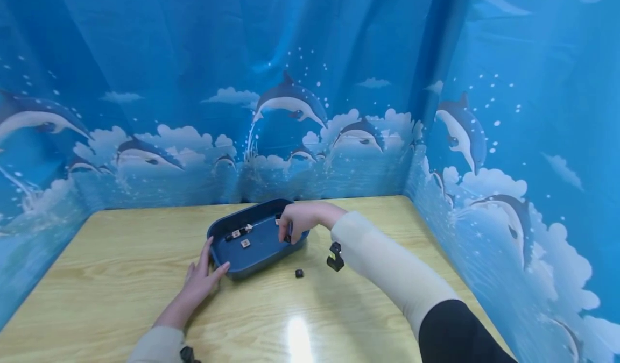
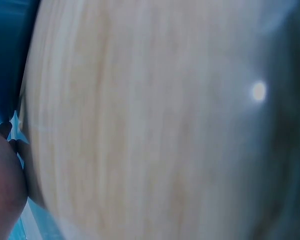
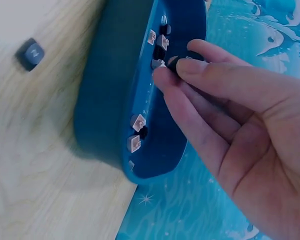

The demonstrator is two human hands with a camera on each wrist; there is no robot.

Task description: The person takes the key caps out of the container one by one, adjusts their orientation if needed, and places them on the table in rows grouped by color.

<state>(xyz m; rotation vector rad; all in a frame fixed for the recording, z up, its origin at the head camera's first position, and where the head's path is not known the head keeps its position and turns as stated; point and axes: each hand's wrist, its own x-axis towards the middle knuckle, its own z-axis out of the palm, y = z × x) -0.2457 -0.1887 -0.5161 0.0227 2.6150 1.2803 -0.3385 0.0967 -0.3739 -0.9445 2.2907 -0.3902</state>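
My right hand is over the right part of a dark blue tray, pinching a small black keycap between thumb and fingertips. The left hand rests against the tray's left end, its fingers spread and fairly straight, thumb at the front wall. Inside the tray lie several black and pale-bottomed keycaps, some in a short row. One more black keycap, marked with a letter, lies on the table in front of the tray. The left wrist view catches only a bit of the left hand and tray.
Everything stands on a light wood-grain table. Blue curtains printed with dolphins hang behind the table and along its right side. A bright light reflection shows on the tabletop near the front.
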